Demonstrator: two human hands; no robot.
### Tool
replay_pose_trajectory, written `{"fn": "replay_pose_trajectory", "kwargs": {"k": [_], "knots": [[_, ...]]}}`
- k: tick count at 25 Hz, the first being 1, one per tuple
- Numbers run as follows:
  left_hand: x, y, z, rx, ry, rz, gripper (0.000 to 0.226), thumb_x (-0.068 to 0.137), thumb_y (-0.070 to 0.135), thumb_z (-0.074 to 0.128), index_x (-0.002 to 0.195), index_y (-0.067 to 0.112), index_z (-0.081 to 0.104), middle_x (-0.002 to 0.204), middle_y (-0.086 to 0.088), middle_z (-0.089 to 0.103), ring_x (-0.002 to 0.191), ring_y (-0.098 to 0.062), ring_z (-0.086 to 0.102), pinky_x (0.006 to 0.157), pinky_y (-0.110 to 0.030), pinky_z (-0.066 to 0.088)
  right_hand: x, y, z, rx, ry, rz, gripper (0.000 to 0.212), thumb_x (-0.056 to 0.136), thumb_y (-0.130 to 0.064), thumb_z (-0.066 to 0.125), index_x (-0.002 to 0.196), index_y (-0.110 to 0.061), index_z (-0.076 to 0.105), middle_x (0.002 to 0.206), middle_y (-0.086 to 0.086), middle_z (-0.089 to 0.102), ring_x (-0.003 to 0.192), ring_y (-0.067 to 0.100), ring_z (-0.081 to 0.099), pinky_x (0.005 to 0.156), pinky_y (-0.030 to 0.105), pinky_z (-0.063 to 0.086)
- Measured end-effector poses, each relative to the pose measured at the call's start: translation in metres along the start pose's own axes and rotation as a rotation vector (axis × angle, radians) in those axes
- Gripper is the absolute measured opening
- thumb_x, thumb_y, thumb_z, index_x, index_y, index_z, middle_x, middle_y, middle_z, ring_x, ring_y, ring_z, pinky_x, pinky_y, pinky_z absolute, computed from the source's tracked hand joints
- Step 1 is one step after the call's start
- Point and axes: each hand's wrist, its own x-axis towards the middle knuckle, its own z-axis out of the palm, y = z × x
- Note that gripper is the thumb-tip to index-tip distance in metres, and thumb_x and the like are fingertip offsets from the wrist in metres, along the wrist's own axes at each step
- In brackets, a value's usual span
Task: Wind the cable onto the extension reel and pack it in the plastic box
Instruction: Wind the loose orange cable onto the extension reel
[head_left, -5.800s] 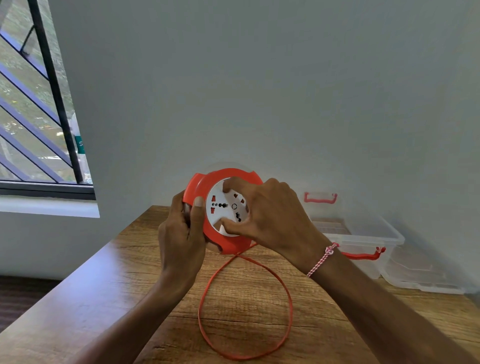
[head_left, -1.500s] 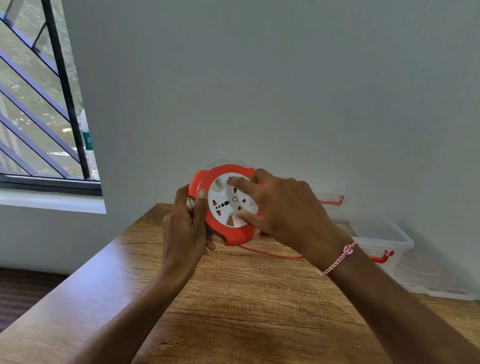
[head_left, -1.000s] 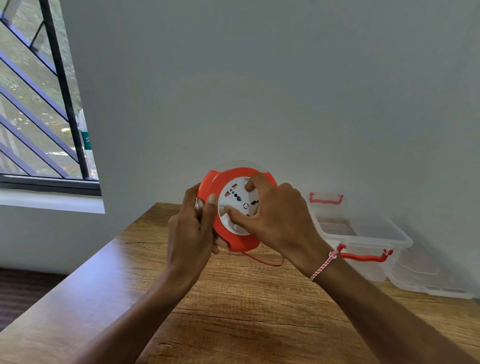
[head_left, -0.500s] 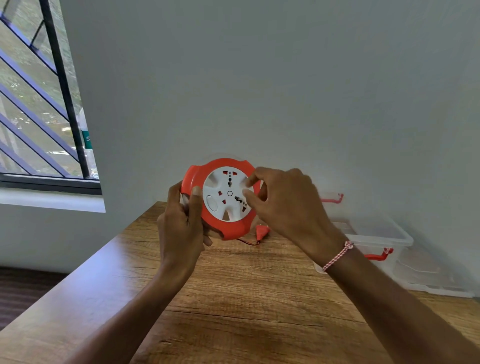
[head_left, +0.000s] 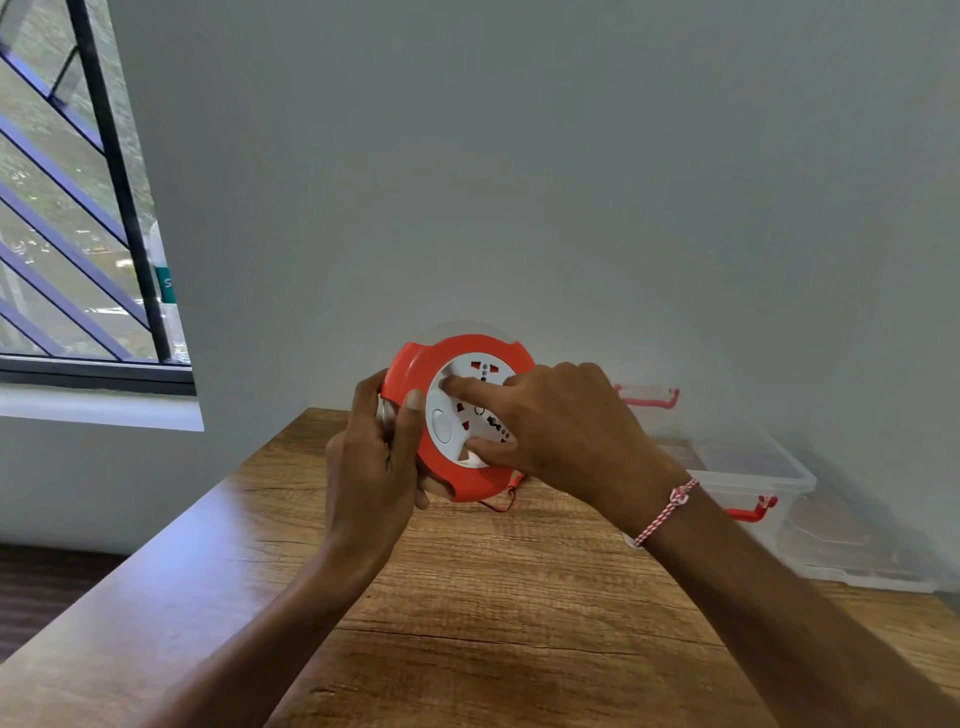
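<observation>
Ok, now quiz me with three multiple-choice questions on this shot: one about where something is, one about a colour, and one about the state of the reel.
1. Where is the plastic box?
A. on the windowsill
B. on the table, at its far right end
C. on the floor

2. What colour is the outer ring of the reel?
A. blue
B. green
C. orange-red

3. How is the reel right now?
A. held up above the table by both hands
B. lying flat on the table
C. packed inside the box

Answers:
1 B: the clear box with red handles stands on the wood at the far right.
2 C: an orange-red ring surrounds the white socket face.
3 A: the left hand grips its edge, and the right hand has a finger and thumb on the white face.
</observation>
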Motion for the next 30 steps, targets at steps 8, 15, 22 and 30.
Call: {"fn": "replay_pose_trajectory", "kwargs": {"k": [8,15,22,30], "knots": [[-0.005,-0.001,0.005,0.010,0.015,-0.020,0.028,0.102,0.060,0.044,0.125,0.045,0.045,0.081,0.018,0.072,0.042,-0.011,0.068,0.036,-0.018,0.051,-0.003,-0.010,0.012,0.296,0.079,0.342,0.070,0.080,-0.073,0.066,0.130,-0.024,0.061,0.105,0.003,0.077,0.083,0.022,0.073,0.069,0.031,0.059],[-0.008,-0.002,0.006,0.014,0.025,-0.031,0.033,0.101,0.059,0.045,0.128,0.039,0.047,0.084,0.020,0.072,0.045,-0.010,0.070,0.036,-0.021,0.052,0.002,-0.023,0.014,0.715,0.023,0.739,0.056,0.081,-0.065,0.074,0.118,-0.026,0.059,0.099,-0.007,0.069,0.056,0.005,0.071,0.042,0.004,0.040],[-0.007,-0.001,0.006,0.006,0.054,-0.043,0.033,0.101,0.058,0.046,0.128,0.038,0.047,0.087,0.022,0.072,0.049,-0.008,0.072,0.038,-0.017,0.052,0.003,-0.027,0.005,1.385,-0.056,1.018,0.047,0.091,-0.041,0.075,0.127,-0.021,0.051,0.070,0.007,0.078,0.050,0.022,0.074,0.037,0.020,0.046],[-0.005,-0.002,0.004,0.029,0.081,-0.040,0.030,0.102,0.057,0.046,0.127,0.041,0.045,0.089,0.026,0.071,0.050,-0.006,0.072,0.039,-0.016,0.051,0.005,-0.032,0.004,1.628,-0.080,1.137,0.056,0.092,-0.024,0.077,0.138,-0.013,0.046,0.075,0.014,0.079,0.057,0.019,0.075,0.042,0.023,0.051]]}}
